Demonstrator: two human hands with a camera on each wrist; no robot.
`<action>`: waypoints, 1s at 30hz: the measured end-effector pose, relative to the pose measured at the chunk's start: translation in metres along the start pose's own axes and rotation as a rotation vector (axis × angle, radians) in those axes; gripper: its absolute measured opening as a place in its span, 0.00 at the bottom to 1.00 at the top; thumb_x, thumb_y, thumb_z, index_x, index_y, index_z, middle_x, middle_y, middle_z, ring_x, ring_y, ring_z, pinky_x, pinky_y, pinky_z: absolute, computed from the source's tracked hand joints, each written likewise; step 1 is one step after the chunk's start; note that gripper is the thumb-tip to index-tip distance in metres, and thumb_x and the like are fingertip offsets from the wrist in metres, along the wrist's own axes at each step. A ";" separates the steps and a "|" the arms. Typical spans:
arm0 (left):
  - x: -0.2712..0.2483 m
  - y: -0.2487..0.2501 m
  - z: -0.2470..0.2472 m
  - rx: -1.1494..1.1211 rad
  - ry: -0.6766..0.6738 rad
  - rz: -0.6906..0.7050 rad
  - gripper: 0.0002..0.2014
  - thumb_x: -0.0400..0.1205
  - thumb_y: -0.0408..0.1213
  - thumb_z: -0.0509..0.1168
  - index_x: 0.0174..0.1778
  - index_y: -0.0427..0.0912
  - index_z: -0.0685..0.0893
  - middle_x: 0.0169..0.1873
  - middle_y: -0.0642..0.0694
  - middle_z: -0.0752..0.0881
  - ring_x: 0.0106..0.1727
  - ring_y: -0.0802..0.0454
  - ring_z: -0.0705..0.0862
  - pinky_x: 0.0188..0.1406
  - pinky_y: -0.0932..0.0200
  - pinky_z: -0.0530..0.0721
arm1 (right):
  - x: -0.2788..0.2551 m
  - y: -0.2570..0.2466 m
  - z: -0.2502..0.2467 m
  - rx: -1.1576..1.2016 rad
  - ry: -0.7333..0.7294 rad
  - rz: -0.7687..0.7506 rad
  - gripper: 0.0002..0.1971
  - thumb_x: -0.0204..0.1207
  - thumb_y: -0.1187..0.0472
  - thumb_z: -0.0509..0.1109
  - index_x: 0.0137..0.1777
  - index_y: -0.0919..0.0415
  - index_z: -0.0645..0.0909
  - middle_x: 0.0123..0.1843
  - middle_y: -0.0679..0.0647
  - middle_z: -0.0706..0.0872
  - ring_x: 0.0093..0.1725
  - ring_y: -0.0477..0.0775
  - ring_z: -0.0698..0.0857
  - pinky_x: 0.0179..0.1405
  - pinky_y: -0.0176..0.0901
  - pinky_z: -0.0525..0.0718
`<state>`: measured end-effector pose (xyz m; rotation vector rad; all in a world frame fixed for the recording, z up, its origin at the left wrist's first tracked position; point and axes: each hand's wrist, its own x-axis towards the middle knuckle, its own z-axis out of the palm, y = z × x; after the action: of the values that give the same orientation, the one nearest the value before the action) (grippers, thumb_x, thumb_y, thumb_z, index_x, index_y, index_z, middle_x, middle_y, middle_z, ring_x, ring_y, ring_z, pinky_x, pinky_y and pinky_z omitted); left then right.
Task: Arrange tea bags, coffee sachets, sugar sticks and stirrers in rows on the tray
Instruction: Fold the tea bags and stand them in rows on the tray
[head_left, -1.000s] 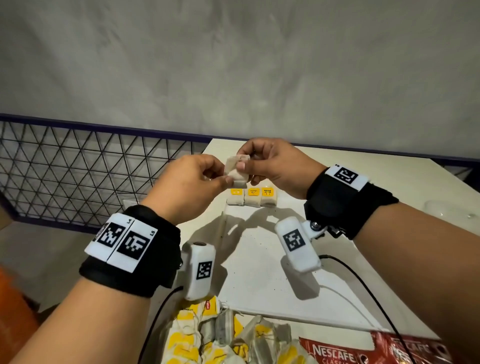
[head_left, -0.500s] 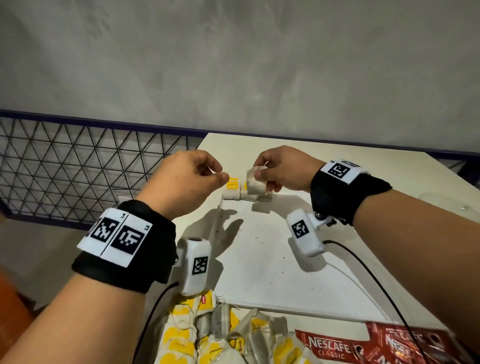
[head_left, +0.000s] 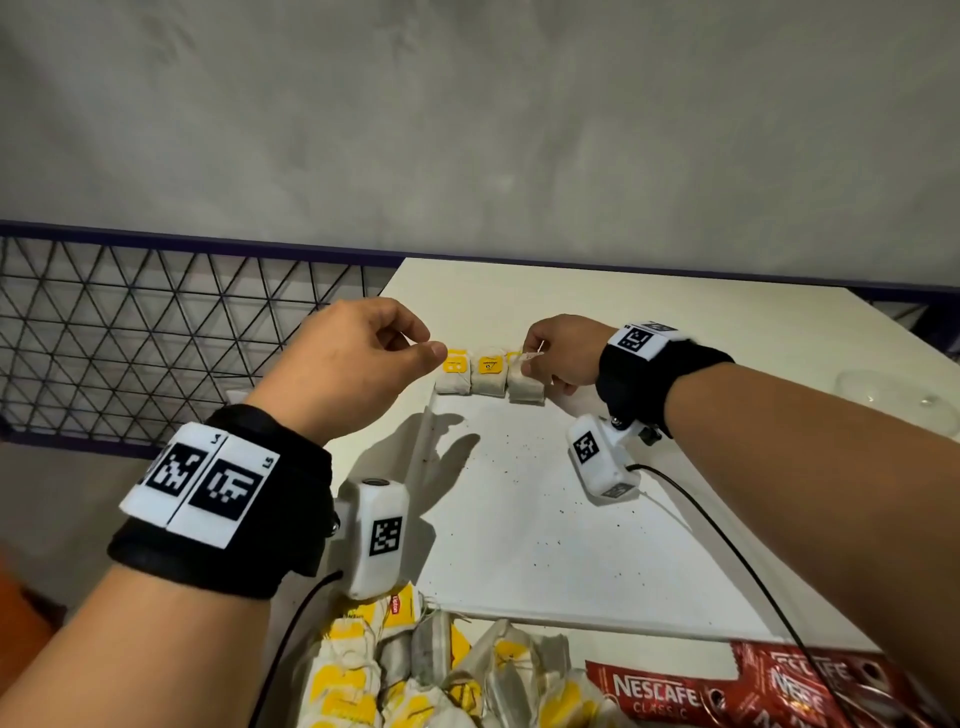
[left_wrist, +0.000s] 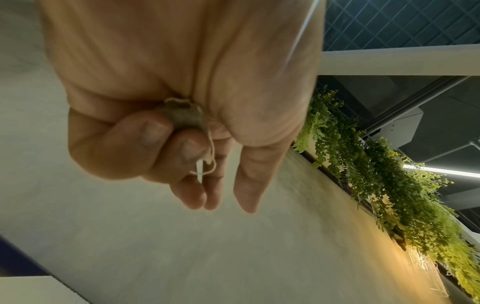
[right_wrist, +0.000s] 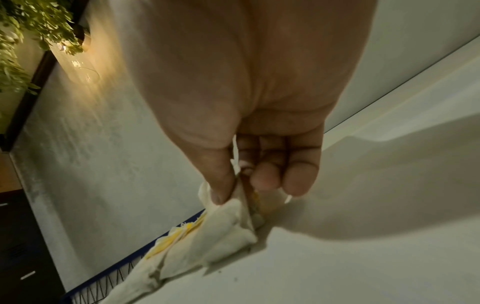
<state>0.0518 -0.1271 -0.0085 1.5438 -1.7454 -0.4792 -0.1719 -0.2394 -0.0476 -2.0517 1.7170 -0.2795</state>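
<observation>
The right hand has come down from chest height, where both hands held one tea bag a second ago, to the far edge of the tray. Its thumb and forefinger pinch the top of a tea bag at the right end of the row of tea bags; in the head view the hand hides most of this bag. The row is therefore judged to be gaining its fourth bag, with release not yet made. The left hand has separated from the right and hovers just left of the row, fingers curled round a small brownish scrap with a loop of white string; what this scrap is cannot be told. The bags are soft, pillow-shaped paper pouches with yellow card tags. The tray is flat, white, matt and speckled with dark crumbs. Near the person lie the heap of loose tea bags and glossy red coffee sachets, not yet arranged.
</observation>
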 end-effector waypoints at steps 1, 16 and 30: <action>0.000 0.000 0.000 0.001 0.000 -0.003 0.08 0.78 0.48 0.72 0.45 0.48 0.87 0.35 0.53 0.84 0.34 0.60 0.79 0.32 0.66 0.73 | 0.000 0.000 0.001 -0.010 -0.001 -0.001 0.06 0.78 0.56 0.70 0.50 0.57 0.80 0.35 0.52 0.84 0.28 0.52 0.82 0.39 0.45 0.84; -0.001 0.002 0.000 0.007 -0.019 -0.008 0.09 0.77 0.51 0.72 0.45 0.50 0.86 0.35 0.53 0.85 0.34 0.59 0.80 0.32 0.63 0.74 | -0.017 -0.011 -0.015 -0.234 -0.086 -0.153 0.11 0.67 0.55 0.80 0.40 0.49 0.79 0.43 0.47 0.84 0.34 0.49 0.79 0.32 0.38 0.75; -0.001 0.004 -0.003 -0.007 -0.015 -0.029 0.09 0.78 0.50 0.71 0.45 0.48 0.86 0.38 0.46 0.87 0.30 0.58 0.77 0.23 0.73 0.70 | -0.007 -0.014 -0.011 -0.210 -0.107 -0.031 0.03 0.79 0.62 0.67 0.51 0.56 0.80 0.32 0.47 0.80 0.28 0.47 0.77 0.31 0.38 0.76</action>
<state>0.0513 -0.1248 -0.0045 1.5666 -1.7332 -0.5125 -0.1659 -0.2334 -0.0307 -2.1987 1.7126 0.0024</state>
